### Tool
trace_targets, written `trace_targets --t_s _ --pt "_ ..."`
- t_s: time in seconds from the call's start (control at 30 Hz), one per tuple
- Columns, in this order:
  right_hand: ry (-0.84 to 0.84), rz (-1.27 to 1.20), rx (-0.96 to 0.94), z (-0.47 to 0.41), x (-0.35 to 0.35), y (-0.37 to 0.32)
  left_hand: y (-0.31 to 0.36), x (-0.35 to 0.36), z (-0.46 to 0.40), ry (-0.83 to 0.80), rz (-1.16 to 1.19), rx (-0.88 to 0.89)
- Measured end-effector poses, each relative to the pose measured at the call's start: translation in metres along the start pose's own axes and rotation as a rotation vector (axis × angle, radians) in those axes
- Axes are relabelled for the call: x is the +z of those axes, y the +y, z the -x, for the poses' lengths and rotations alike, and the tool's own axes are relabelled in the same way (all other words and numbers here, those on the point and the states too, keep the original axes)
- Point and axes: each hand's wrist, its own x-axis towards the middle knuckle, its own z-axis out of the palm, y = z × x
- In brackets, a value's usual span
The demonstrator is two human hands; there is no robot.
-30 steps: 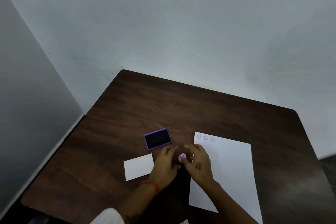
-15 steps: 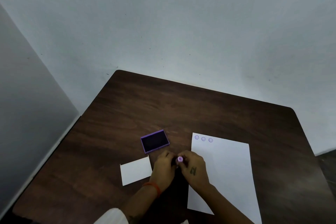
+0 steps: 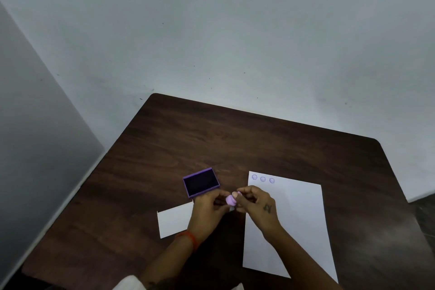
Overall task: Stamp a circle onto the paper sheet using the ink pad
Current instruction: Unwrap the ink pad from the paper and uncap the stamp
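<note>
A small lilac round stamp (image 3: 230,200) sits between my two hands above the dark table. My left hand (image 3: 207,211) and my right hand (image 3: 257,207) both pinch it with their fingertips. Just behind my left hand lies the open purple ink pad (image 3: 200,182) with its dark inked face up. The white paper sheet (image 3: 296,223) lies to the right, partly under my right forearm. Three purple round prints (image 3: 263,179) run along its top left edge.
A smaller white card (image 3: 175,220) lies on the brown wooden table (image 3: 235,139) left of my left wrist. A pale wall stands close behind the table's far edge, and a grey panel runs along its left side.
My hands have stayed together over the same spot, and the stamp now shows more between the fingertips. The camera has shifted a little.
</note>
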Motion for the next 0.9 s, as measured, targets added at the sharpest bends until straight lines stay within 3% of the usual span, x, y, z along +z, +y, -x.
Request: trace_targets --t_s 0.67,0.9 --pt "-0.126 -0.145 0.063 0.007 -0.013 -0.012 0.009 -0.004 0.008 0.056 -0.094 0.051" --pt "-0.139 -0.084 0.057 0.005 -0.019 -0.012 0.011 -0.002 0.007 0.055 -0.106 0.101"
